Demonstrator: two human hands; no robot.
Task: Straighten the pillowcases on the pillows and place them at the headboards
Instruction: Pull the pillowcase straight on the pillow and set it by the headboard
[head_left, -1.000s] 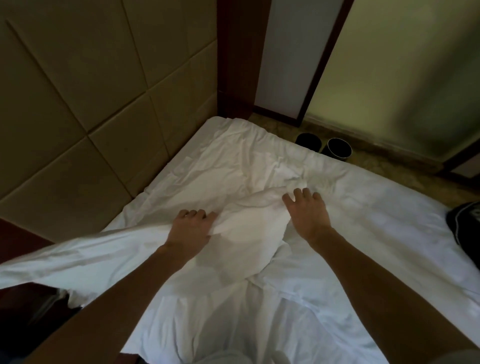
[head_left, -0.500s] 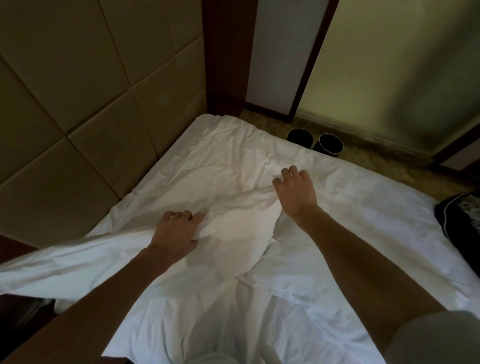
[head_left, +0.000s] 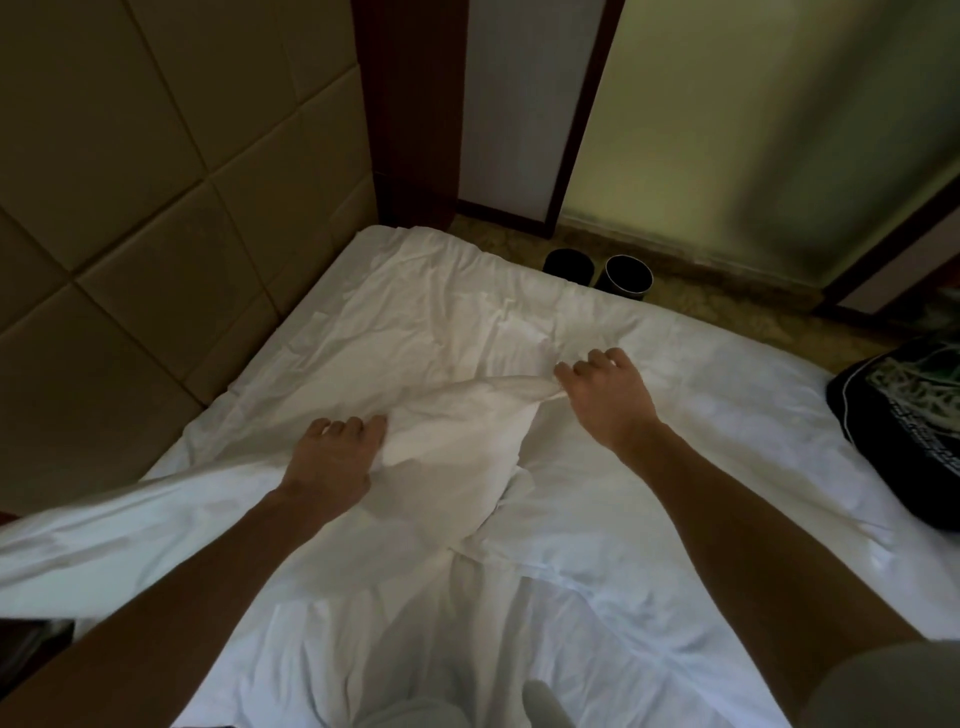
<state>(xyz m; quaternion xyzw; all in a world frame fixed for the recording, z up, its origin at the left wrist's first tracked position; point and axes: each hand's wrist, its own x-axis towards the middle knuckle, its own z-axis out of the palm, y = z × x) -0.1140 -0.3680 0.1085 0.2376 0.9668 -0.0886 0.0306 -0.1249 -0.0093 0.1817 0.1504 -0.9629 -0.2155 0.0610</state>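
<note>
A white pillow (head_left: 457, 436) in a creased white pillowcase lies in the middle of the bed, its long side running from near left to far right. My left hand (head_left: 332, 457) grips its near-left edge, fingers curled into the fabric. My right hand (head_left: 608, 395) holds the far-right corner of the pillowcase, which is drawn into a taut ridge between both hands. The padded beige headboard (head_left: 156, 218) rises along the left side of the bed.
A wrinkled white sheet (head_left: 701, 467) covers the mattress. A dark patterned cushion (head_left: 904, 431) lies at the bed's right edge. Two black round containers (head_left: 623, 275) stand on the floor beyond the far edge, near a dark wooden post (head_left: 410, 114).
My right hand has shifted from lying over the pillow's far corner to curling around it, pulling it rightward. My left hand keeps its hold on the near edge.
</note>
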